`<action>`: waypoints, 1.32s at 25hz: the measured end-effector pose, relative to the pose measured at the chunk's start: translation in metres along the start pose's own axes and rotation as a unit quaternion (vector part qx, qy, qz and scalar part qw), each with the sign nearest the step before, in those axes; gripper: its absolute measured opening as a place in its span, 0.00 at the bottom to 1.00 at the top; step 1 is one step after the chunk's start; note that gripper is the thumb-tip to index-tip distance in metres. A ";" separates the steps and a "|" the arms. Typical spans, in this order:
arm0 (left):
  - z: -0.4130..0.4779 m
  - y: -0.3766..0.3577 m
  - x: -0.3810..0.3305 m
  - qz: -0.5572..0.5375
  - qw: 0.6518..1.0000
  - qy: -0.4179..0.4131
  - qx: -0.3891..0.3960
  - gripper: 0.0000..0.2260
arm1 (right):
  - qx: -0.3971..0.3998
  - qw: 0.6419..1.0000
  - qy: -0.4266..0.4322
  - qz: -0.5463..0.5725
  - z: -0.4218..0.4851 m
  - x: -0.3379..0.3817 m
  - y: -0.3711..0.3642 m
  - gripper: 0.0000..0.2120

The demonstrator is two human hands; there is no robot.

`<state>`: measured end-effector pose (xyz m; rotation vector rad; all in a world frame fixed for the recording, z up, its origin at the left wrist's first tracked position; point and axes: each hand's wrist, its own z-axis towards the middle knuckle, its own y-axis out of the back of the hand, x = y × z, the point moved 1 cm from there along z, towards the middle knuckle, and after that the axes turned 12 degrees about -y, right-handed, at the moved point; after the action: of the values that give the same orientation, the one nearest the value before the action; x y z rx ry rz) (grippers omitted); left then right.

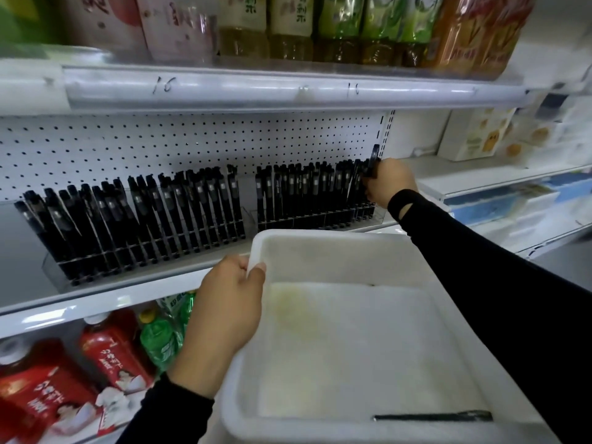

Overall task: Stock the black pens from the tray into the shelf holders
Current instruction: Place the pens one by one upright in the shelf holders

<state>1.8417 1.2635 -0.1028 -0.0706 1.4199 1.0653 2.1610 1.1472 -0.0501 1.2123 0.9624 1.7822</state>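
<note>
A white plastic tray [320,248] fills the lower middle, with my left hand [229,302] gripping its left rim. One black pen [432,416] lies on the white liner near the tray's front edge. Two clear shelf holders stand on the shelf behind it, the left holder [134,216] and the right holder [307,200], both packed with upright black pens. My right hand [389,181] reaches to the right end of the right holder. It pinches a black pen [374,157] that stands upright, its top sticking above the row.
A white pegboard [192,142] backs the pen shelf. Drink bottles crowd the shelf above [288,27] and red and green bottles [105,347] fill the shelf below. Boxes [480,136] sit on a neighbouring shelf at right.
</note>
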 end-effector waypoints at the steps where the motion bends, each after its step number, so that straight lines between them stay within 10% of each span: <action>1: 0.000 -0.001 0.000 0.005 1.000 0.001 0.002 0.12 | 0.000 1.000 0.009 -0.020 -0.002 0.000 -0.002 0.08; 15: 0.000 0.000 0.000 -0.006 1.000 0.002 0.002 0.10 | 0.057 0.997 -0.018 -0.056 -0.024 -0.013 -0.014 0.13; 21: -0.001 0.001 -0.005 0.027 1.000 -0.009 0.011 0.15 | -0.027 0.992 0.127 0.002 -0.090 -0.023 0.032 0.09; 26: -0.007 0.004 -0.014 0.028 0.999 -0.015 0.018 0.16 | 0.219 0.940 0.254 -0.065 -0.158 -0.034 0.048 0.14; 33: -0.016 0.009 -0.023 0.032 0.999 -0.015 0.008 0.15 | 0.601 0.787 0.097 -0.098 -0.197 -0.060 0.036 0.04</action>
<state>1.8287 1.2460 -0.0831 0.0030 1.4116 1.1026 1.9828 1.0465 -0.0931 1.5189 2.4425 1.0128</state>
